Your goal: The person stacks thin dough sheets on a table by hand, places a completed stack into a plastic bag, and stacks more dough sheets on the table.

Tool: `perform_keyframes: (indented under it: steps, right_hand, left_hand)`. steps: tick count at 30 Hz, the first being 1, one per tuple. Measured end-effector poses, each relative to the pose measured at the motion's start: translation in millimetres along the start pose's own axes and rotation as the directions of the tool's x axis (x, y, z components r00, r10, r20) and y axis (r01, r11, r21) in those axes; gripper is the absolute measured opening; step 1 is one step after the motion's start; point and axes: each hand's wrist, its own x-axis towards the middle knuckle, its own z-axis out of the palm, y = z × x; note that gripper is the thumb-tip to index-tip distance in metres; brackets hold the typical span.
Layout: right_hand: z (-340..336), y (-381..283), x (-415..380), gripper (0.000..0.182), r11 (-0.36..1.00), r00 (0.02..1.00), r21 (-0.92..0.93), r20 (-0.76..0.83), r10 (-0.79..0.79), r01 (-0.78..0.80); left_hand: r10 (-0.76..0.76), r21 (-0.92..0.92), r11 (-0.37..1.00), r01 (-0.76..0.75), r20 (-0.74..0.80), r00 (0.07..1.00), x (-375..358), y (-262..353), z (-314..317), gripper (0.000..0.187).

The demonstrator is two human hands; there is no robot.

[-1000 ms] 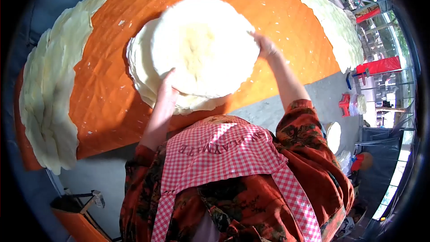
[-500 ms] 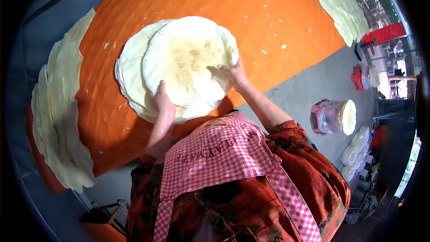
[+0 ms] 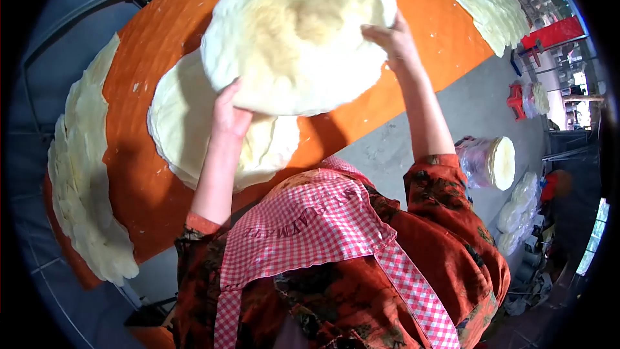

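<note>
A large round flatbread point(image 3: 297, 39), pale with browned patches, is lifted above the orange table surface point(image 3: 142, 110). My left hand point(image 3: 231, 113) grips its lower left edge, the thumb on top and the other fingers hidden beneath. At its right edge my right hand point(image 3: 392, 40) holds on, thumb over the top, fingers underneath. Below and to the left, a stack of pale round flatbreads point(image 3: 184, 123) lies on the orange surface, partly covered by the raised bread and my left forearm.
Overlapping flatbreads line the table's left edge point(image 3: 84, 174) and a further layer point(image 3: 484, 3) its upper right. On the grey floor at right are a wrapped stack of rounds point(image 3: 500, 163), plastic-wrapped bundles point(image 3: 518, 210) and a red stool point(image 3: 516, 101).
Both hands have raised the top flatbread off the stack and moved it up and to the right, closer to the camera. More of the stack beneath now shows.
</note>
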Motion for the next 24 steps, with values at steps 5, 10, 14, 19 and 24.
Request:
perform_keyframes:
  steps: [5, 10, 14, 19, 24]
  right_hand:
    - [-130, 66, 27, 0.056, 0.985, 0.983, 0.023, -0.073, 0.171, -0.169]
    - [-227, 205, 13, 0.051, 0.886, 0.87, 0.025, -0.179, 0.46, -0.463]
    - [-204, 181, 6, 0.047, 0.854, 0.827, -0.08, -0.314, 0.467, -0.513]
    - [-223, 197, 13, 0.049, 0.869, 0.873, -0.185, -0.277, 0.401, -0.458]
    - [-169, 138, -1, 0.059, 0.085, 0.969, -0.983, -0.173, -0.178, -0.16]
  left_hand:
    - [-0.003, 0.025, 1.0, 0.001, 0.103, 0.995, 75, -107, 34, 0.053]
    - [-0.018, 0.338, 0.936, 0.101, -0.241, 0.97, 106, -210, 17, 0.047]
    - [-0.044, 0.449, 0.851, 0.271, -0.453, 0.89, 98, -205, 36, 0.047]
    - [-0.048, 0.409, 0.887, 0.215, -0.38, 0.924, 102, -208, 33, 0.046]
    - [0.029, 0.467, 0.872, 0.148, -0.351, 0.936, 101, -210, 22, 0.048]
